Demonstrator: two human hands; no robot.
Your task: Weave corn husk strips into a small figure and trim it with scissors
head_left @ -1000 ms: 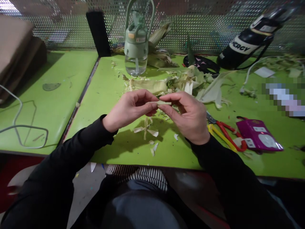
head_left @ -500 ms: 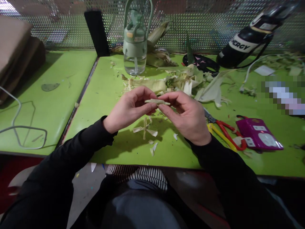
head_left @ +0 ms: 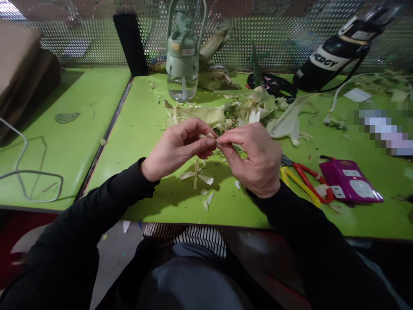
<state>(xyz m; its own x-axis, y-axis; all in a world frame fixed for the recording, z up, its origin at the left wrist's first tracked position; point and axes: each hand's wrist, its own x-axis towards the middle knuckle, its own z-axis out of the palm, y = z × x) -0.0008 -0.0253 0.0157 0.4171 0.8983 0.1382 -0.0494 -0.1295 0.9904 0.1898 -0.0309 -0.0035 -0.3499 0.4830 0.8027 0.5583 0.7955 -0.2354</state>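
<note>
Green table, husk scraps beyond; left hand and right hand both pinch a husk strip between them (long axis mostly finger-hidden), neither nearer

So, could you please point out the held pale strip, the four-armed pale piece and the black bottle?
Pale strip [head_left: 211,135]: head view, on its small uncovered part.
Four-armed piece [head_left: 196,174]: head view, at the centre where its arms meet.
Black bottle [head_left: 328,61]: head view, on the white lettered band around its body.
</note>
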